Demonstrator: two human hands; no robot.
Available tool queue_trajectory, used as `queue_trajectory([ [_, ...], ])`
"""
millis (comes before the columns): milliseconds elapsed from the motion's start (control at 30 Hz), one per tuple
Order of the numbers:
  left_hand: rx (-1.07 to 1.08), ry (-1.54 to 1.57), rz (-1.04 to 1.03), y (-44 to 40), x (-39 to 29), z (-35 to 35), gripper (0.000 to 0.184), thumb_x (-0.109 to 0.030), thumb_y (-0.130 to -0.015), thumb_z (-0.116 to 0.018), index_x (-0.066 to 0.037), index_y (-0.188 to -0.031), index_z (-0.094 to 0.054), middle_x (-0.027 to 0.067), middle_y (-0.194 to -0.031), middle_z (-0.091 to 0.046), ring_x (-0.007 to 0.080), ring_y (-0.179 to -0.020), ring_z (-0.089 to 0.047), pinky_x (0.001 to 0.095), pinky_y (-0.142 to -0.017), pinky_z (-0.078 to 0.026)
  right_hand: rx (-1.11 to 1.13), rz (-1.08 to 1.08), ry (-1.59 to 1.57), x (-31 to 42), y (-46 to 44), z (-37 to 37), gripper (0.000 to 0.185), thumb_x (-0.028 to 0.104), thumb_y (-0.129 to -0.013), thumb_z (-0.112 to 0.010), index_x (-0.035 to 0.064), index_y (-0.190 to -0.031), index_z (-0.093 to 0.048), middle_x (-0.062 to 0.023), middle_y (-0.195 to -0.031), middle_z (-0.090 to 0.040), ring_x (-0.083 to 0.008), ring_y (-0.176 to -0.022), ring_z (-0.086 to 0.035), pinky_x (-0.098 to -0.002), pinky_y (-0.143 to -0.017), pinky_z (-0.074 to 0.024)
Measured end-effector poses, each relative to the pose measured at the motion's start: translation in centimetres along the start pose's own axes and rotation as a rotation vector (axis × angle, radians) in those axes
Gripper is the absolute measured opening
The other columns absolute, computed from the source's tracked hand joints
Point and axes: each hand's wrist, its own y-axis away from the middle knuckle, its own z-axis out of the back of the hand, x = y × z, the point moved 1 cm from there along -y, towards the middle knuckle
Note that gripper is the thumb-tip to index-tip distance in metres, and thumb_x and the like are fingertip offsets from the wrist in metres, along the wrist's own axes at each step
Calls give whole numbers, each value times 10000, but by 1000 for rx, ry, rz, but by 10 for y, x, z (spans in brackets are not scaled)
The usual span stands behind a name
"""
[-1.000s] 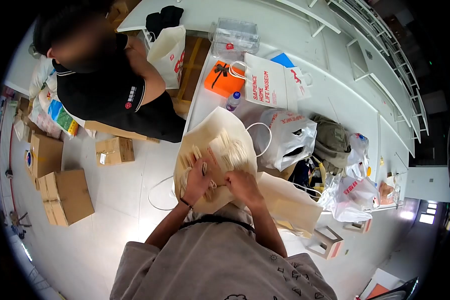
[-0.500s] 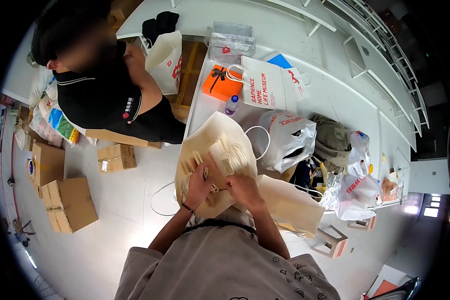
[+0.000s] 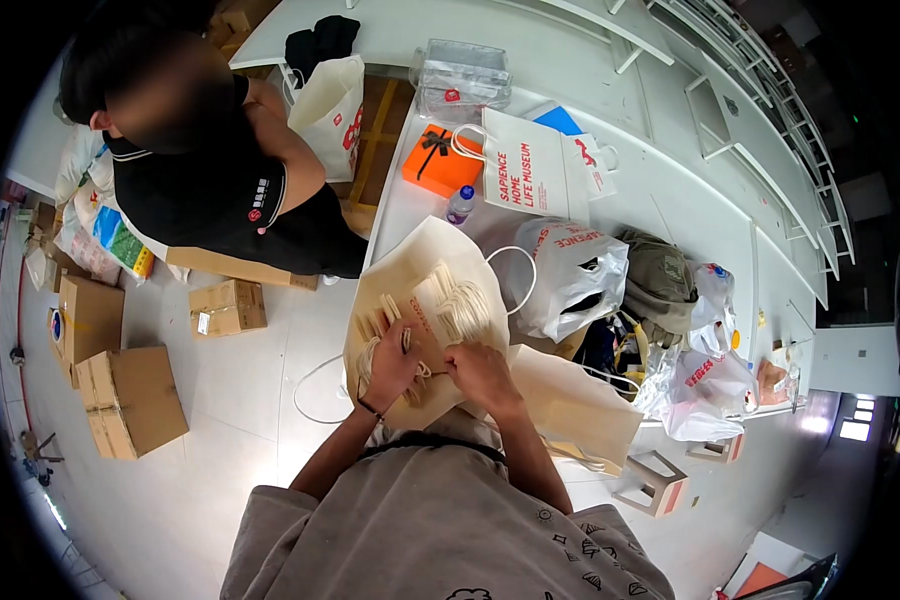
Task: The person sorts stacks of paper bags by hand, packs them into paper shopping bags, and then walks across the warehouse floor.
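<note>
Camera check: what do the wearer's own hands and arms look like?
The left hand and right hand are ungloved. A thin dark band circles the left wrist; no band shows on the right. Loose grey-brown short sleeves leave the forearms bare.

The paper bag (image 3: 570, 195) is showing "SAPIENCE HOME LIFE MUSEUM" in red. The plastic bag (image 3: 560, 290) is bearing "SAPIENCE", also red. The co-worker's sleeve (image 3: 232, 190) is carrying a red round sign and small white characters. Red print inside the open bag (image 3: 410, 255) is looking too blurred.
</note>
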Motion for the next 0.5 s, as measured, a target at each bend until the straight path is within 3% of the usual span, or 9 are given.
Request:
queue_trajectory([
  [67,60,41,94,1,-3,2,344,-5,-873,-609,-38,-1215,-593,206,-882,-651,331,-757,-671,428,-701,-510,-2,-6,-27,0,2,-1,99,63,-846,-632,49,-872,-727,-198,-882,-722,-399,-882,-710,-507,-788,-553],
  [133,45,59,63,0,-6,3,349,-4,-872,-608,-40,-1219,-592,208,-910,-651,334,-786,-672,426,-716,-510,13,5,9,-3,-1,-3,100,156,-905,-679,75,-912,-738,-155,-927,-728,-370,-885,-709,-488,-793,-558],
  [300,20,12,38,0,2,-1,360,-3,-867,-609,-49,-1224,-593,216,-996,-653,355,-870,-674,431,-761,-511,19,-13,31,1,-1,-4,106,160,-906,-679,75,-914,-742,-158,-927,-728,-369,-906,-703,-484,-806,-556],
  [367,-38,40,-79,0,7,-4,314,-43,-893,-618,-51,-1205,-585,198,-715,-652,313,-568,-682,427,-545,-524,31,-19,35,2,-1,-5,107,160,-906,-679,75,-914,-743,-159,-920,-727,-368,-911,-700,-484,-809,-555],
  [500,-20,14,-49,0,-2,0,319,-36,-887,-613,-55,-1204,-586,196,-728,-653,313,-607,-693,429,-566,-526,2,27,25,-4,-1,-10,106,151,-895,-682,67,-912,-745,-166,-902,-725,-366,-891,-703,-482,-805,-556],
])
